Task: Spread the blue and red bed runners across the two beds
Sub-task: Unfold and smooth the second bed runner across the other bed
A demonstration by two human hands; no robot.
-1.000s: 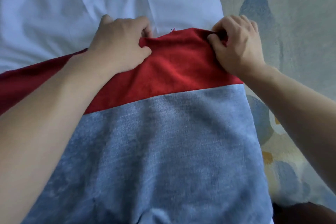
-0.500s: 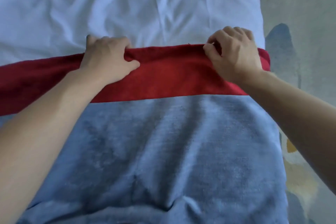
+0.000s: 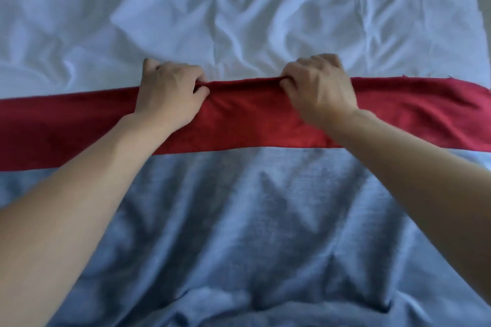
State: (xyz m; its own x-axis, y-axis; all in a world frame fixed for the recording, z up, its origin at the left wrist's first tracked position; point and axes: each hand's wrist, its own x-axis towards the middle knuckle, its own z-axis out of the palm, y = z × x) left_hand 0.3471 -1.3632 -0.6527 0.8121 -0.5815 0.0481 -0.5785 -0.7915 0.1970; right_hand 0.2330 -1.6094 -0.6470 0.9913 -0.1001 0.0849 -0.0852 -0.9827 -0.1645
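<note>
Left hand and right hand both grip red runner band far edge, 12 o'clock; blue section at 6.

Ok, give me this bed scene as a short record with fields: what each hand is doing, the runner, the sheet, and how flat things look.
left hand: left hand grips the far edge of the red band, fingers curled round it
right hand: right hand grips the same edge, apart from the left
runner: red band lies across the bed, blue section nearer the person
sheet: white sheet beyond the red band, wrinkled
flatness: blue section creased and bunched near the bottom edge
</note>
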